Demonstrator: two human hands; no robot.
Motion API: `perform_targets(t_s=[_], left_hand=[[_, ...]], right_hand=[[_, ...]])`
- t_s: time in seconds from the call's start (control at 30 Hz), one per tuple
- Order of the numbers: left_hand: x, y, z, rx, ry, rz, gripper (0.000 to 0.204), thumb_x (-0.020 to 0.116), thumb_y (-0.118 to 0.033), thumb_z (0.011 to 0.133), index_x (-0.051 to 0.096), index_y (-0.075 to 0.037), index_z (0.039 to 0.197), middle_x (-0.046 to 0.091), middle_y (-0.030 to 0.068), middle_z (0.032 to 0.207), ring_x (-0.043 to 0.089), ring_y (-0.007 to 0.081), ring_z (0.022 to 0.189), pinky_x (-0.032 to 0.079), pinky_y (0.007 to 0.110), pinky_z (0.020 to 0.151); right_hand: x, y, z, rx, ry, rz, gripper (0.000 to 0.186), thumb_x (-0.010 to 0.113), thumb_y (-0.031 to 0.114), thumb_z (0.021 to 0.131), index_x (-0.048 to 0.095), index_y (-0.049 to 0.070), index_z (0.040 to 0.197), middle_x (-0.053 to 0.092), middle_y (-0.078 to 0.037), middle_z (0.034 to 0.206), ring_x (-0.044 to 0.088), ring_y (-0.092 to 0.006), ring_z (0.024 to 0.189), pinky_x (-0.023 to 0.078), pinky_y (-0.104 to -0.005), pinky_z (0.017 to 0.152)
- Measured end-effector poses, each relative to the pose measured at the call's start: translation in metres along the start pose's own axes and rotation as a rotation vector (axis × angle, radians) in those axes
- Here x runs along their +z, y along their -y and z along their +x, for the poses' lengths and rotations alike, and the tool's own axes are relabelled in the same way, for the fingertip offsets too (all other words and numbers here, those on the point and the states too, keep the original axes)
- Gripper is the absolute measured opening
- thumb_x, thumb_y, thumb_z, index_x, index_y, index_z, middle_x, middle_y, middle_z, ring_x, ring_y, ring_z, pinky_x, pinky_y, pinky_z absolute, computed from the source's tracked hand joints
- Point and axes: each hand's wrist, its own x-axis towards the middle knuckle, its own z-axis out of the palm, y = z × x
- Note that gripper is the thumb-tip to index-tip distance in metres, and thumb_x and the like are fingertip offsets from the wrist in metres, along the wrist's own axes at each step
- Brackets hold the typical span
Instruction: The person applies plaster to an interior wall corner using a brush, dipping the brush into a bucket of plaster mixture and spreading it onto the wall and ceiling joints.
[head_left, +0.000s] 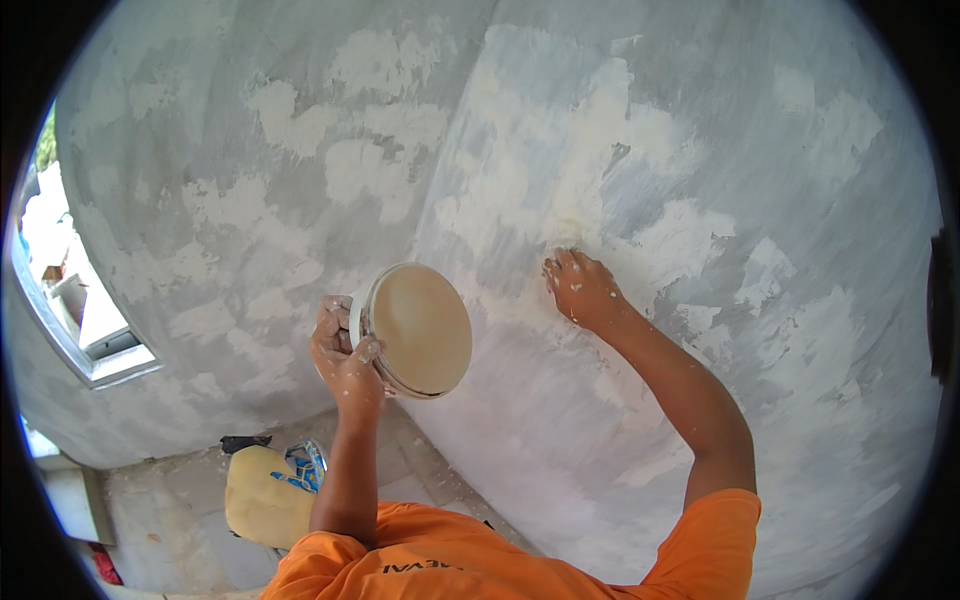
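Many pale patches mark the left wall, with grey bare between them. Next comes the left hand, its fingers and thumb clamping a round white tub, held up in front of where the walls meet. Across the right wall, whitish smears spread unevenly, so coverage looks only partial. There the right hand curls at the surface; whether it pinches anything, I cannot tell.

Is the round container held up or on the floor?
Held up: the left hand grips the round container by its side, off the floor.
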Motion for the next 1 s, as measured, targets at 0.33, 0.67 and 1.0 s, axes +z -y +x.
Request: perform_targets(t_s=[0.33, 0.67, 1.0], left_hand=[[0.004, 0.001, 0.007, 0.112, -0.027, 0.060, 0.016, 0.051, 0.006, 0.055, 0.048, -0.001, 0.070, 0.044, 0.0024, 0.090, 0.047, 0.0091, 0.072, 0.043, 0.019, 0.065], [-0.015, 0.012, 0.003, 0.072, -0.079, 0.114, 0.019, 0.055, -0.002, 0.060, 0.050, -0.004, 0.078, 0.048, 0.0017, 0.083, 0.049, 0.0087, 0.067, 0.044, 0.018, 0.060], [-0.018, 0.006, -0.005, 0.086, -0.139, 0.113, 0.018, 0.053, 0.002, 0.058, 0.045, -0.005, 0.072, 0.043, 0.0007, 0.080, 0.044, 0.0102, 0.064, 0.042, 0.020, 0.060]], right_hand=[[-0.148, -0.102, 0.055, 0.409, -0.588, -0.060, 0.026, 0.054, 0.016, 0.099, 0.067, -0.001, 0.111, 0.067, -0.020, 0.114, 0.067, -0.0343, 0.100, 0.055, -0.0392, 0.086], [0.025, -0.030, 0.040, -0.048, -0.012, -0.066, 0.027, 0.058, 0.018, 0.094, 0.065, -0.001, 0.112, 0.064, -0.023, 0.118, 0.066, -0.0341, 0.105, 0.058, -0.0395, 0.083], [-0.100, -0.131, 0.072, 0.299, -0.757, -0.125, 0.022, 0.063, 0.017, 0.092, 0.068, 0.001, 0.106, 0.069, -0.017, 0.108, 0.069, -0.0300, 0.093, 0.056, -0.0374, 0.081]])
